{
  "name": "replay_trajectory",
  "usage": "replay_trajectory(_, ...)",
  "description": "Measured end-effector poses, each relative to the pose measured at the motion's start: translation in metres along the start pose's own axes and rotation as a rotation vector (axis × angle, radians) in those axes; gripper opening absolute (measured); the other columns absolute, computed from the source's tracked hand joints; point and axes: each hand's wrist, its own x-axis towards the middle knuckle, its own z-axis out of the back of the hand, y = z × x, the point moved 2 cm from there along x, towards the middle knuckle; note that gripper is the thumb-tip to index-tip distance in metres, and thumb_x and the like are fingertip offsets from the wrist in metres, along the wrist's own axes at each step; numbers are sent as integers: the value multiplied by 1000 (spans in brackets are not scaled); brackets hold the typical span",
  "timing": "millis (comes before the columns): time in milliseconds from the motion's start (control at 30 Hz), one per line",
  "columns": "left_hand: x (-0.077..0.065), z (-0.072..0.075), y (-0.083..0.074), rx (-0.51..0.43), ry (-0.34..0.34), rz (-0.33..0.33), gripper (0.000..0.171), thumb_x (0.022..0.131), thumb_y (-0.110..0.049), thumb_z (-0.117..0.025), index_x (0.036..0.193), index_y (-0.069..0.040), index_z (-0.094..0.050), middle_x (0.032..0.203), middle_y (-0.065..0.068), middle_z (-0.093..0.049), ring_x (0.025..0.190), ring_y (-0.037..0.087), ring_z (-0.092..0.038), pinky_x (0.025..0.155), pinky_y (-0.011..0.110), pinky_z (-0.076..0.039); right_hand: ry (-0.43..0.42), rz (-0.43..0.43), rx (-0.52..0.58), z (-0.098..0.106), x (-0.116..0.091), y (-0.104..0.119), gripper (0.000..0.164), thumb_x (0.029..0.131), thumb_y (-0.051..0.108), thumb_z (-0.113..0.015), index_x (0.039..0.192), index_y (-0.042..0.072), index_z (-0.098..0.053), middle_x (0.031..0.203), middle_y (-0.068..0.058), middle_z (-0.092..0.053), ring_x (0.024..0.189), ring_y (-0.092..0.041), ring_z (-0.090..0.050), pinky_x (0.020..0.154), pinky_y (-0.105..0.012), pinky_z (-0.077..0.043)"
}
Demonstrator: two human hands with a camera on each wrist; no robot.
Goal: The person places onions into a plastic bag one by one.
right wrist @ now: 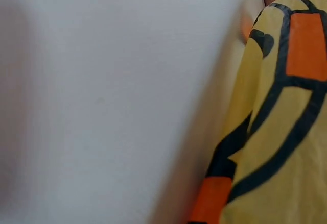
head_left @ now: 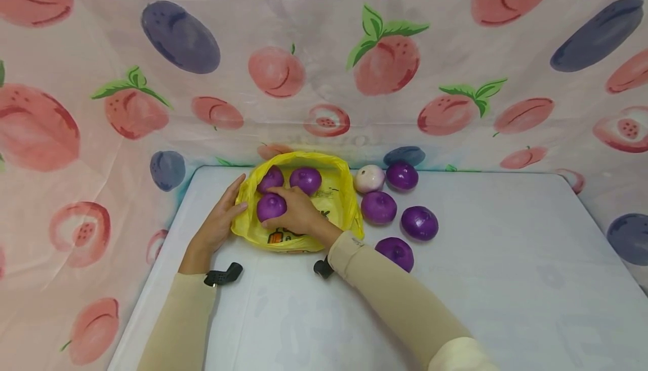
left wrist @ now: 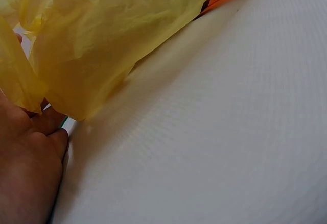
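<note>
A yellow plastic bag (head_left: 349, 205) lies with its mouth spread wide on the table. My right hand (head_left: 298, 211) reaches inside it and grips a purple onion (head_left: 270, 206) between thumb and fingers. Behind that onion, two more purple onions (head_left: 306, 180) sit in the bag. My left hand (head_left: 221, 216) rests against the bag's left side, fingers extended. The left wrist view shows the left hand (left wrist: 30, 157) beside the yellow plastic, its fingertips partly hidden by folds. In the right wrist view, the bag's printed side (right wrist: 286, 132) hides the right hand's grasp.
Right of the bag lie several purple onions (head_left: 419, 224) and one white onion (head_left: 369, 179). They stand on a white-covered table (head_left: 506, 281). A fruit-printed cloth (head_left: 324, 73) hangs behind the table and along its left side.
</note>
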Motion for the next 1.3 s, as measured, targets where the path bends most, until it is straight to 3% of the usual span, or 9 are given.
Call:
replay_trajectory(333,0,-1,-1,14,-5,3,72,107,-20,-50,166,-22,-9,173,4,-8,157,28,-15,106,10,-39,15,10,2,1,4,-4,83,84,47,-81,156,27,-44,151,-10,-52,134,-25,-53,114,-42,-45)
replay_trajectory(600,1,-2,1,-10,3,-3,72,107,-19,-49,166,-22,-9,173,5,-8,156,27,-17,106,11,-41,14,-3,-38,0,4,-2,87,85,49,-80,155,18,-41,151,-7,-55,135,-24,-56,114,-39,-45)
replay_trajectory(1000,0,0,1,-11,-1,-8,71,107,-17,-48,166,-21,-9,173,7,-10,155,25,-21,106,12,-42,12,-23,-88,-6,8,-6,89,84,57,-78,156,22,-39,150,-6,-56,135,-24,-56,114,-40,-45)
replay_trajectory(1300,0,0,1,-3,-2,-6,72,107,-18,-49,166,-21,-9,173,5,-9,157,28,-15,107,11,-40,19,-9,-93,-4,7,-7,92,83,58,-78,158,22,-37,151,-5,-55,137,-23,-55,115,-40,-44)
